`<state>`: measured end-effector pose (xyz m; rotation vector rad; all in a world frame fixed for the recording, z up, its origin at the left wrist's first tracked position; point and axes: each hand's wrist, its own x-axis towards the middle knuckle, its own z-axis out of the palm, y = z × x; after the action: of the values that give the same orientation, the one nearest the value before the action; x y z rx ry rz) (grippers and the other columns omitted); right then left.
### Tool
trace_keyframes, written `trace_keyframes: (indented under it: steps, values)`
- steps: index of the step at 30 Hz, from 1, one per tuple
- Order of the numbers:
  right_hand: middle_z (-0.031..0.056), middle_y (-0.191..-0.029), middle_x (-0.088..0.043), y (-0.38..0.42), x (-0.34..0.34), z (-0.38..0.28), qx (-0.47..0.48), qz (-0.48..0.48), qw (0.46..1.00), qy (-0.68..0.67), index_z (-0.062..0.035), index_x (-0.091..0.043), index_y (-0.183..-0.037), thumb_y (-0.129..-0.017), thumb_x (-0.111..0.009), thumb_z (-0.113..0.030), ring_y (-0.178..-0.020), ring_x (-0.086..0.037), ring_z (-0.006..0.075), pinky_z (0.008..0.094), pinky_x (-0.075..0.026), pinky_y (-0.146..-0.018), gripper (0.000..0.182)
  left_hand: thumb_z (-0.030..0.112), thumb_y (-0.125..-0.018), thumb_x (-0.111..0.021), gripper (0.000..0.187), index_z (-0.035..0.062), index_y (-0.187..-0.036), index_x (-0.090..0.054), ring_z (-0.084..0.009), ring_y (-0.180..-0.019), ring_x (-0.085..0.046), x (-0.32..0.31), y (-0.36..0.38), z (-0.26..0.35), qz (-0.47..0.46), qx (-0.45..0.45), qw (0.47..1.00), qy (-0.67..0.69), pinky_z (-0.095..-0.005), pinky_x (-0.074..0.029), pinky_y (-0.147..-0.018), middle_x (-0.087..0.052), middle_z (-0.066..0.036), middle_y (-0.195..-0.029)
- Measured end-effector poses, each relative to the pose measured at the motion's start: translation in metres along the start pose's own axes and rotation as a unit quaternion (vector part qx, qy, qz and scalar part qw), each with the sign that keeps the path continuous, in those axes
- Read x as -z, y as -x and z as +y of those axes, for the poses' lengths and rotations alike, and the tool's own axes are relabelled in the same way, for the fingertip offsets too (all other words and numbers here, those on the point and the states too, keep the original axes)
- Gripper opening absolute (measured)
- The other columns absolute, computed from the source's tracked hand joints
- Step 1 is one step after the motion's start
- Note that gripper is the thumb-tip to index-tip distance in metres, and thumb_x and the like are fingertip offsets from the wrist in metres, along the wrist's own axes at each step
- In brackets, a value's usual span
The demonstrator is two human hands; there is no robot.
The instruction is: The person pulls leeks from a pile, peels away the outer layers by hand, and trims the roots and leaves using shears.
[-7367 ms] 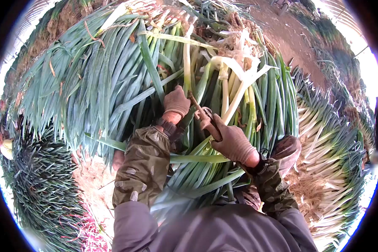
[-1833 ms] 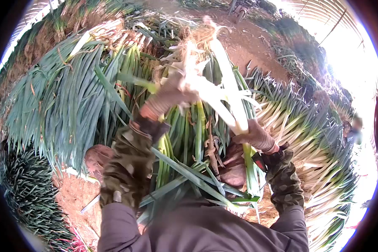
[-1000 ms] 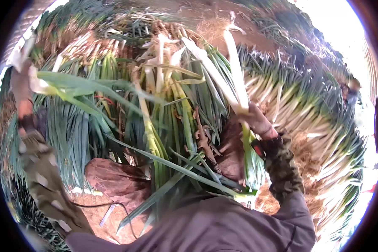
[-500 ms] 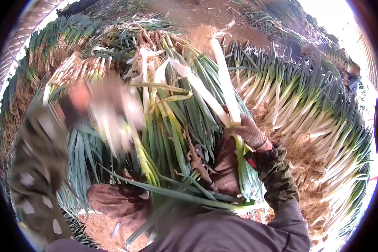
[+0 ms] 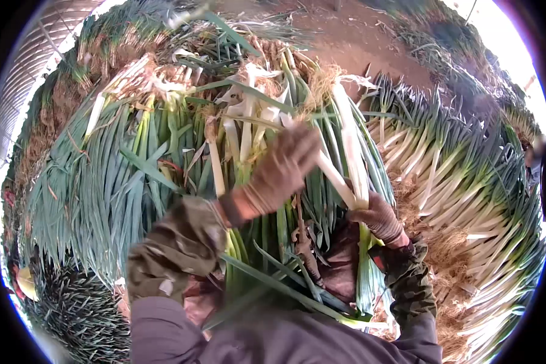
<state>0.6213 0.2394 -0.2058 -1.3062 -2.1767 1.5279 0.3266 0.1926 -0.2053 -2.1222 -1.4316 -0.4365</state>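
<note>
My right hand (image 5: 379,217), in a brown knitted glove, is closed around a long green onion (image 5: 349,130). Its white shank points up, with a root tuft (image 5: 323,85) beside the top, and its green leaves hang below my fist. A second white stalk or peeled layer (image 5: 335,179) slants out of the same grip to the upper left. My left hand (image 5: 288,161), gloved too, is at the upper part of that slanting piece, its fingers stretched out. The back of the hand hides whether it touches the piece. Under both hands lie green onions (image 5: 279,230) across my lap.
A heap of green onions (image 5: 79,176) spreads on the left. Rows of white-stemmed onions (image 5: 449,176) with roots lie along the right. Bare brown soil (image 5: 352,36) shows at the back. A loose green leaf (image 5: 232,31) is near the top, and dark leaf tips (image 5: 73,309) fill the lower left.
My left hand, blurred at the left with pale onion peel, has swung right to the slanting piece and no longer shows the peel. My right hand keeps its grip. The view has shifted left.
</note>
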Motion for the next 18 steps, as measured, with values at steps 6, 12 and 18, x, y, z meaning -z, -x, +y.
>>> trace_keyframes:
  steps: [6,12,18]
  values:
    - [0.0092,-0.086,-0.073,0.021,-0.017,-0.059,0.039,-0.012,0.982,0.182,-0.013,-0.07,-0.12,-0.072,-0.081,-0.038,-0.082,-0.071,0.025,0.0365,-0.054,-0.079,0.055,0.016,-0.08,-0.069,0.063,0.0105,-0.14,-0.05,-0.0283,-0.142,-0.042,0.003,0.002,0.035,0.084,-0.053,0.993,0.062,-0.0535,-0.037,-0.117,-0.042,-0.011,-0.151]
    - [0.0099,-0.086,-0.07,0.022,-0.028,-0.042,0.085,-0.108,0.979,0.15,-0.0093,-0.067,-0.121,-0.076,-0.077,-0.031,-0.083,-0.069,0.0266,0.0353,-0.053,-0.081,0.051,0.018,-0.083,-0.067,0.05,0.0125,-0.132,-0.057,-0.0256,-0.113,-0.058,0.016,0.01,-0.044,0.12,-0.075,0.99,-0.014,-0.0477,-0.047,-0.102,-0.057,-0.007,-0.116]
    - [0.0139,-0.092,-0.07,0.042,-0.014,-0.04,0.185,-0.075,0.926,0.321,-0.0055,-0.06,-0.129,-0.078,-0.07,-0.013,-0.089,-0.068,0.0324,0.0391,-0.053,-0.082,0.052,0.029,-0.087,-0.068,0.015,0.0149,-0.092,-0.069,-0.0298,-0.086,-0.069,0.076,0.077,-0.179,-0.232,0.39,0.891,0.011,-0.0445,-0.05,-0.079,-0.07,-0.01,-0.087]
